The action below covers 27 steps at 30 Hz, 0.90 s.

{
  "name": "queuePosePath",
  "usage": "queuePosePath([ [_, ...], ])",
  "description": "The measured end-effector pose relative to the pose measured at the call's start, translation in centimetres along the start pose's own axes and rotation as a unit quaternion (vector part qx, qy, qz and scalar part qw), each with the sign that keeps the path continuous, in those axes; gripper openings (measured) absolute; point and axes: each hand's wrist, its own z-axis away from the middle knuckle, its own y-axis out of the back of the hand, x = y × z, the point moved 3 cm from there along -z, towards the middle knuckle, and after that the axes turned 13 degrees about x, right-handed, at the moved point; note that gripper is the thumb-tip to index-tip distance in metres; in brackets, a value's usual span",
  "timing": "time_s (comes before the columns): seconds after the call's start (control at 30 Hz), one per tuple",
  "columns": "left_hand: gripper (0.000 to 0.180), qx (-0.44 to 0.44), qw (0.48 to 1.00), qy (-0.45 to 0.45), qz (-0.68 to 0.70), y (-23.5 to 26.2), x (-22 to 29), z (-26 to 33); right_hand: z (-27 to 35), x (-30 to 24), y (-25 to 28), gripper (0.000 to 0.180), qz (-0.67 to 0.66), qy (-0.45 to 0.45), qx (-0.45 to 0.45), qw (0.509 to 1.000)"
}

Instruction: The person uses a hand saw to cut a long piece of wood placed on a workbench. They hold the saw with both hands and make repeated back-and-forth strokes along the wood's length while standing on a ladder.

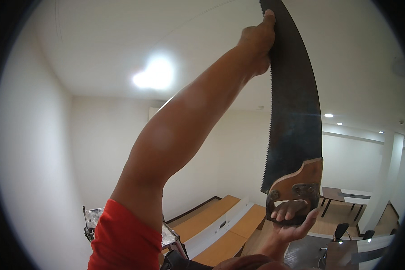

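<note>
A large hand saw stands nearly upright in front of me, its dark metal blade (294,103) rising past the top edge of the picture. The toothed edge faces left. At the bottom is its wooden handle (301,177), brown with metal fittings and worn dark edges. My right hand (297,221) grips that handle, with fingers curled through its opening. High up, my left hand (258,42) pinches the blade at the toothed side. Its thumb points up along the blade; the other fingers are hidden behind the metal. My left arm reaches up from a red sleeve (126,236).
Below lies a long table (211,249) with orange-brown panels and a pale middle strip. Further right stand a brown table (333,194), dark chairs (341,231) and a white column (382,180). A white wall (31,157) runs along the left. A paint-spattered metal frame (168,236) stands behind my sleeve.
</note>
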Motion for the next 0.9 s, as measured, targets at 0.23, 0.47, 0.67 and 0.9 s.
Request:
queuePosePath([
  [0.23, 0.074, 0.081, 0.997, -0.016, 0.005, -1.4, 1.0, -0.1, 0.0, -6.9, -2.1, 0.058, -0.009, 0.061, 0.154, 0.986],
  [0.47, 0.074, -0.063, 0.980, 0.011, -0.189, 2.6, 5.8, 1.3, 5.4, 4.3, -5.0, 0.070, 0.031, -0.021, -0.111, 0.993],
  [0.67, 0.078, 0.065, 0.994, -0.043, -0.077, 0.6, 1.5, -1.8, 3.7, -0.3, -3.0, 0.053, -0.042, -0.050, 0.107, 0.992],
  [0.9, 0.069, 0.077, 0.997, -0.012, 0.019, -2.5, 2.2, -1.9, 1.3, -8.9, -2.8, 0.062, -0.019, -0.009, 0.129, 0.991],
])
